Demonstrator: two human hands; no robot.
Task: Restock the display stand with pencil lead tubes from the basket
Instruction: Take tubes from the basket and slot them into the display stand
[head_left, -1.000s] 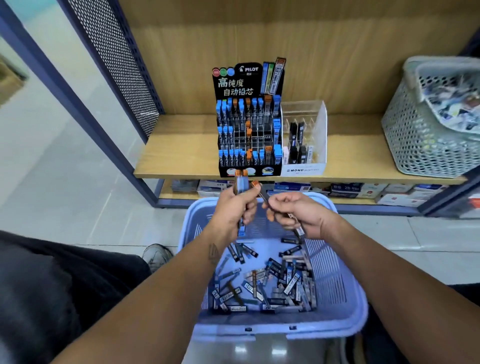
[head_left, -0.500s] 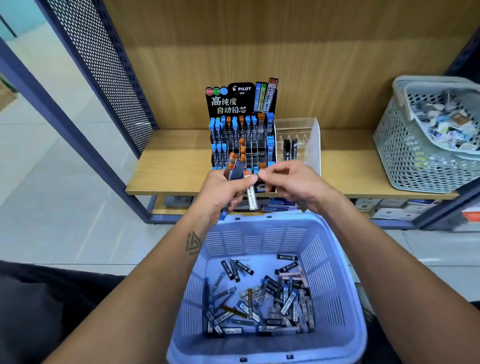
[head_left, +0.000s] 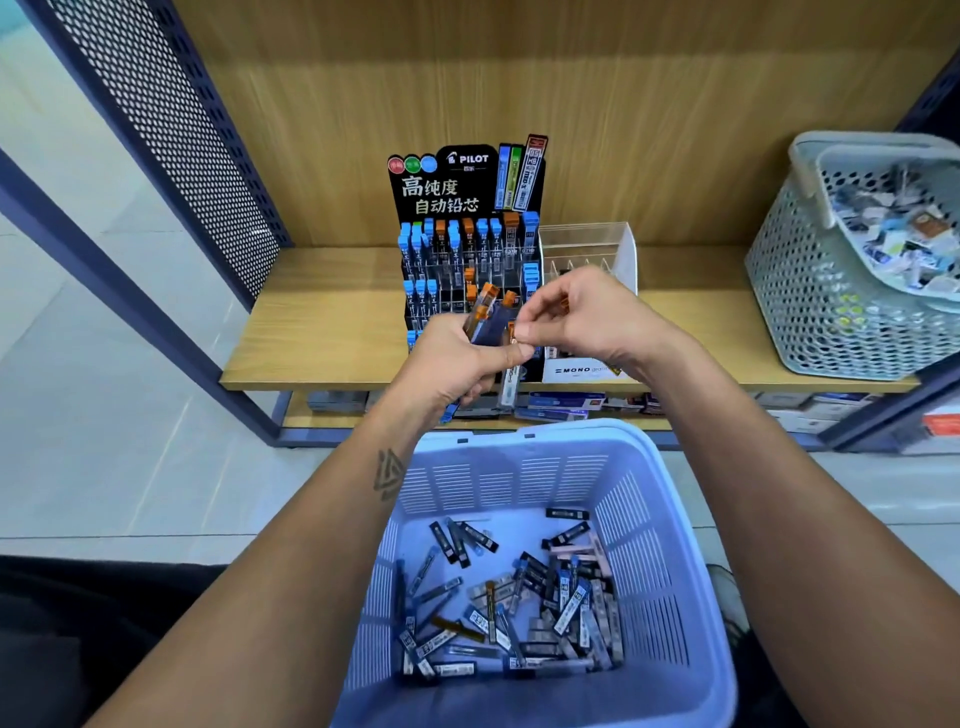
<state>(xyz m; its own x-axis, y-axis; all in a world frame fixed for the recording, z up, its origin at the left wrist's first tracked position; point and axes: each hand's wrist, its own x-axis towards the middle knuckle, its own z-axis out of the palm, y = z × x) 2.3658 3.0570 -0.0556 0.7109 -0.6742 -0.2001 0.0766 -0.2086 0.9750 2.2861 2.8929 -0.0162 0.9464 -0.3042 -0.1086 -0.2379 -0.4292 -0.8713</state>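
Note:
A black display stand (head_left: 457, 244) with blue- and orange-capped lead tubes stands on the wooden shelf (head_left: 322, 332). In front of it my left hand (head_left: 457, 364) grips a bunch of lead tubes (head_left: 488, 322), orange caps upward. My right hand (head_left: 576, 322) pinches one tube (head_left: 511, 379) that hangs from that bunch. Below, a lilac basket (head_left: 670, 545) holds several loose lead tubes (head_left: 509, 597) on its floor.
A clear acrylic stand (head_left: 597, 249) labelled MONO sits right of the black stand. A grey perforated basket (head_left: 810, 291) of small packets stands at the shelf's right end. A dark mesh panel (head_left: 171, 119) closes the left side. Boxes (head_left: 561, 405) lie on the lower shelf.
Both hands have risen from above the basket to the front of the display stand. The right hand's fingers have closed on one tube at the left hand's bunch.

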